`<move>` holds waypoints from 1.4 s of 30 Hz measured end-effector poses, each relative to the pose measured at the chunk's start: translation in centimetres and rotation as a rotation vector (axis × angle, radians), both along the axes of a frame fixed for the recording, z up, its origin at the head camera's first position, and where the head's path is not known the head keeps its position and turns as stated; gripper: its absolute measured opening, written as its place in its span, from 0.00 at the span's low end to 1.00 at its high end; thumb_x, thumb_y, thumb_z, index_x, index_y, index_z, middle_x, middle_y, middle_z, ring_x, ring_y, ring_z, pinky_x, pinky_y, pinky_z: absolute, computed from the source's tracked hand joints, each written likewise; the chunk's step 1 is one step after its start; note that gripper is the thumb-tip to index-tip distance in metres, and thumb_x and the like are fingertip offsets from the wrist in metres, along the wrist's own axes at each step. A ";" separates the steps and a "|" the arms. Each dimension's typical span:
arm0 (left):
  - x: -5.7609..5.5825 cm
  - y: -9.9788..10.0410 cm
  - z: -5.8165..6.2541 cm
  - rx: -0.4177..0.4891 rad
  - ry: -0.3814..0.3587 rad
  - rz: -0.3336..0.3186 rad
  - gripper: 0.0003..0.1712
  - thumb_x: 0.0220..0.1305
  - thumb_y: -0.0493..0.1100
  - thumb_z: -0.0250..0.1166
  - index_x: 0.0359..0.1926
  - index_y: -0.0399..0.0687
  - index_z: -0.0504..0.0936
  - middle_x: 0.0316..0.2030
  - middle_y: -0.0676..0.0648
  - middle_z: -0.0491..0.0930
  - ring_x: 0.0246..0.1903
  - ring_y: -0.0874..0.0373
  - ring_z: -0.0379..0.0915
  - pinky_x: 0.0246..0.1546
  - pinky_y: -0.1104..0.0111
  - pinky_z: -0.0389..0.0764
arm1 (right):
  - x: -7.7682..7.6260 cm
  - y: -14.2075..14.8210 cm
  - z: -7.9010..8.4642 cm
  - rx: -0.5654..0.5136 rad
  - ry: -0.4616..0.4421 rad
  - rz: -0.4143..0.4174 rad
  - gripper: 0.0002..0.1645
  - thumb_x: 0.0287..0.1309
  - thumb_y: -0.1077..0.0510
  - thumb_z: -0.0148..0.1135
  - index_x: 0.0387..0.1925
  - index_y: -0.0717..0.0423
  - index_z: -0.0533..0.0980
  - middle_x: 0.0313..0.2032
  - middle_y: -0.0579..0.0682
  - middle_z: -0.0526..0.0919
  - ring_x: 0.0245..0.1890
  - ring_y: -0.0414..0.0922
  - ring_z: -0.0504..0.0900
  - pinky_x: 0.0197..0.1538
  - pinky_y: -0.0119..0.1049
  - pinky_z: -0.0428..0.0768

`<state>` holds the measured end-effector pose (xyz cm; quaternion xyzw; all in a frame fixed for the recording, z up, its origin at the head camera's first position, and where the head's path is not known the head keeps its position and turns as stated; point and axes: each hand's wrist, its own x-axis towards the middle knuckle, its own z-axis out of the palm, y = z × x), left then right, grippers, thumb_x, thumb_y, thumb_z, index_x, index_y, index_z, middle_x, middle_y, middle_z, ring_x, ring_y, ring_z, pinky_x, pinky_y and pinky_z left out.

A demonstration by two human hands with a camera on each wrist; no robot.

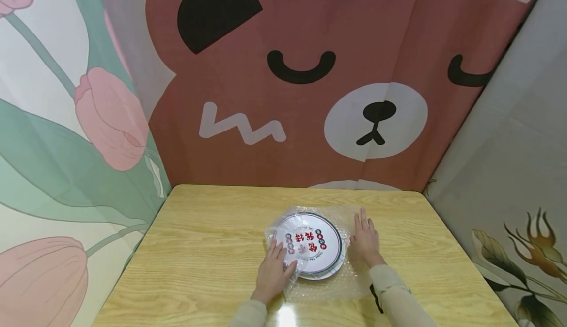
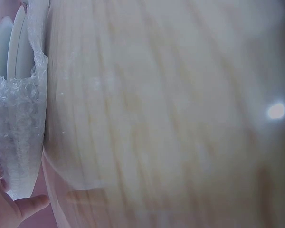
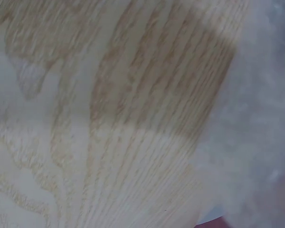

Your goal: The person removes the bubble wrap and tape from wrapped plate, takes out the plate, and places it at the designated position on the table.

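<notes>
A white round plate (image 1: 316,248) with a dark rim, red characters and small round dark emblems lies on top of another plate (image 1: 329,272). Both rest on a sheet of clear bubble wrap (image 1: 325,290), whose left side is folded over the plates' left part. My left hand (image 1: 273,274) lies over this folded side, fingers extended against the plate's lower left. On the right, my right hand (image 1: 365,241) rests with straight fingers on the flat part of the wrap. From the side, the left wrist view shows plate edges (image 2: 16,47) rising out of the crinkled wrap (image 2: 19,123).
The wood-grain table (image 1: 204,248) extends around the wrap on all sides. Behind it hangs a cloth (image 1: 248,164) with a large brown bear face. Flower-patterned cloths (image 1: 110,120) flank the table left and right. A bright light reflection (image 1: 286,314) shows near the front.
</notes>
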<state>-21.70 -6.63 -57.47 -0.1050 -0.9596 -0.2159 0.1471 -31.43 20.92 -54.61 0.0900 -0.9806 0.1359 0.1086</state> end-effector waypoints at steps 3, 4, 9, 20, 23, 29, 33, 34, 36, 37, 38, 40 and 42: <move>0.0 0.0 0.0 -0.001 -0.020 0.001 0.33 0.61 0.61 0.49 0.51 0.37 0.74 0.57 0.41 0.67 0.62 0.47 0.50 0.59 0.59 0.58 | 0.1 0.1 0.0 0.011 -0.037 0.006 0.43 0.49 0.63 0.60 0.63 0.71 0.51 0.67 0.62 0.40 0.59 0.68 0.50 0.51 0.65 0.60; 0.0 0.0 0.0 -0.001 -0.019 0.000 0.32 0.61 0.61 0.49 0.51 0.37 0.74 0.57 0.41 0.67 0.62 0.47 0.50 0.59 0.59 0.58 | 0.1 0.2 0.1 0.017 -0.052 0.009 0.43 0.50 0.63 0.60 0.63 0.71 0.50 0.67 0.62 0.40 0.60 0.68 0.50 0.52 0.65 0.58; -0.1 0.0 -0.1 -0.008 0.001 0.001 0.33 0.61 0.61 0.49 0.51 0.37 0.74 0.56 0.41 0.67 0.62 0.46 0.52 0.58 0.59 0.60 | 0.1 0.5 0.0 0.036 -0.125 0.015 0.42 0.51 0.62 0.58 0.63 0.70 0.50 0.66 0.62 0.42 0.61 0.67 0.47 0.54 0.67 0.53; -0.1 0.0 -0.6 0.011 0.109 0.004 0.33 0.62 0.62 0.46 0.47 0.36 0.75 0.53 0.40 0.70 0.61 0.46 0.53 0.57 0.60 0.61 | 0.1 1.3 -0.9 0.074 -0.161 0.027 0.33 0.55 0.57 0.54 0.59 0.69 0.59 0.62 0.68 0.54 0.60 0.69 0.47 0.54 0.69 0.47; -0.1 0.0 -0.6 0.011 0.093 0.003 0.32 0.62 0.61 0.47 0.48 0.36 0.75 0.54 0.40 0.70 0.61 0.46 0.53 0.58 0.60 0.61 | 0.3 1.4 -0.9 0.046 -0.177 0.036 0.31 0.56 0.58 0.52 0.58 0.70 0.60 0.61 0.69 0.56 0.60 0.70 0.47 0.54 0.69 0.46; -0.1 0.1 -0.2 0.009 0.018 -0.001 0.32 0.60 0.60 0.50 0.50 0.37 0.74 0.56 0.41 0.68 0.62 0.46 0.52 0.58 0.58 0.60 | 0.2 1.5 -1.2 0.004 -0.245 0.028 0.26 0.57 0.58 0.49 0.54 0.69 0.64 0.58 0.70 0.60 0.58 0.71 0.50 0.52 0.71 0.48; -0.1 0.1 -0.3 0.010 -0.001 0.002 0.32 0.60 0.60 0.50 0.51 0.37 0.74 0.57 0.41 0.67 0.62 0.46 0.51 0.58 0.58 0.59 | 0.2 1.6 -1.5 0.006 -0.264 0.024 0.27 0.58 0.57 0.48 0.56 0.69 0.63 0.58 0.70 0.60 0.57 0.71 0.52 0.51 0.70 0.51; -0.1 0.1 -0.3 0.007 -0.003 0.002 0.32 0.60 0.60 0.50 0.51 0.38 0.74 0.57 0.41 0.67 0.62 0.46 0.51 0.58 0.58 0.59 | 0.2 1.6 -1.6 0.009 -0.263 0.024 0.26 0.58 0.57 0.47 0.55 0.69 0.63 0.58 0.69 0.61 0.57 0.71 0.53 0.51 0.70 0.52; -0.1 0.1 -0.2 0.005 -0.005 0.003 0.32 0.60 0.60 0.50 0.51 0.38 0.74 0.57 0.41 0.67 0.62 0.46 0.50 0.58 0.59 0.59 | 0.2 1.6 -1.6 0.011 -0.261 0.023 0.26 0.59 0.57 0.46 0.55 0.69 0.63 0.58 0.69 0.61 0.57 0.70 0.53 0.51 0.70 0.53; -0.1 0.1 -0.2 0.005 -0.004 0.003 0.32 0.60 0.60 0.50 0.51 0.38 0.74 0.57 0.41 0.67 0.62 0.46 0.50 0.59 0.59 0.59 | 0.2 1.5 -1.6 0.011 -0.260 0.023 0.26 0.59 0.57 0.46 0.55 0.69 0.63 0.58 0.69 0.61 0.57 0.71 0.54 0.50 0.70 0.53; -0.1 0.1 -0.2 0.004 -0.004 0.003 0.32 0.60 0.60 0.50 0.51 0.38 0.74 0.57 0.41 0.67 0.62 0.46 0.50 0.59 0.59 0.58 | 0.2 1.5 -1.6 0.009 -0.264 0.019 0.26 0.59 0.57 0.45 0.56 0.69 0.63 0.58 0.69 0.60 0.57 0.70 0.54 0.51 0.69 0.53; 0.0 0.1 -0.1 0.004 -0.006 0.003 0.32 0.60 0.60 0.50 0.51 0.37 0.74 0.57 0.41 0.67 0.62 0.46 0.50 0.59 0.59 0.58 | 0.3 1.4 -1.6 0.001 -0.276 0.014 0.26 0.60 0.57 0.44 0.57 0.69 0.62 0.59 0.69 0.59 0.57 0.70 0.53 0.51 0.69 0.52; 0.0 0.1 0.0 0.007 -0.009 0.002 0.32 0.60 0.60 0.50 0.51 0.37 0.74 0.57 0.41 0.67 0.62 0.46 0.50 0.59 0.59 0.58 | 0.4 1.3 -1.6 -0.006 -0.284 0.010 0.27 0.60 0.57 0.43 0.57 0.70 0.61 0.59 0.69 0.59 0.57 0.70 0.53 0.51 0.70 0.52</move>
